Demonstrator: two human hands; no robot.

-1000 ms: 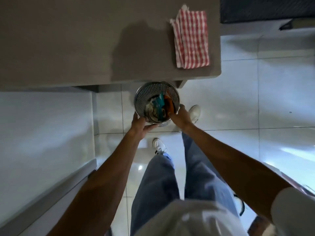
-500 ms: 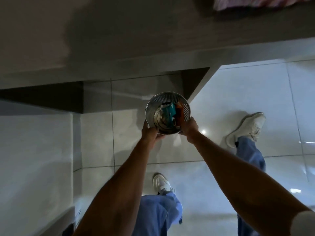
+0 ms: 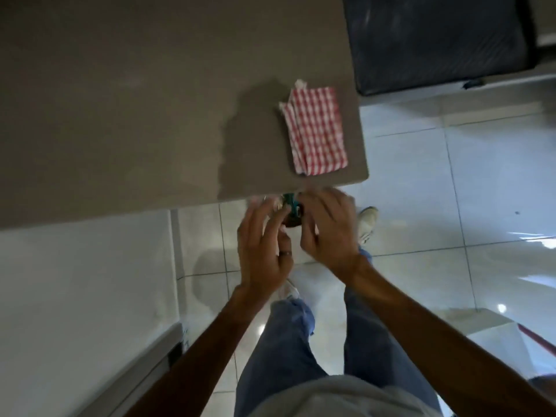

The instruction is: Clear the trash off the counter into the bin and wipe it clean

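Note:
The grey counter (image 3: 120, 100) fills the upper left, and a folded red-and-white checked cloth (image 3: 316, 130) lies near its right corner. Below the counter's front edge, only a sliver of the metal bin (image 3: 291, 221) shows between my hands, with a teal piece of trash (image 3: 290, 203) in it. My left hand (image 3: 264, 245) and my right hand (image 3: 328, 230) hover over the bin, blurred, fingers spread, holding nothing. The rest of the bin is hidden behind my hands and the counter edge.
White floor tiles spread to the right and below. A white cabinet front (image 3: 75, 281) stands at the left under the counter. A dark padded object (image 3: 436, 40) sits at the top right beyond the counter. My legs and a white shoe (image 3: 368, 221) are beneath my hands.
Both hands have let go of the bin's rim and risen above it with fingers spread. The view has tilted back up, so the counter top and cloth show again.

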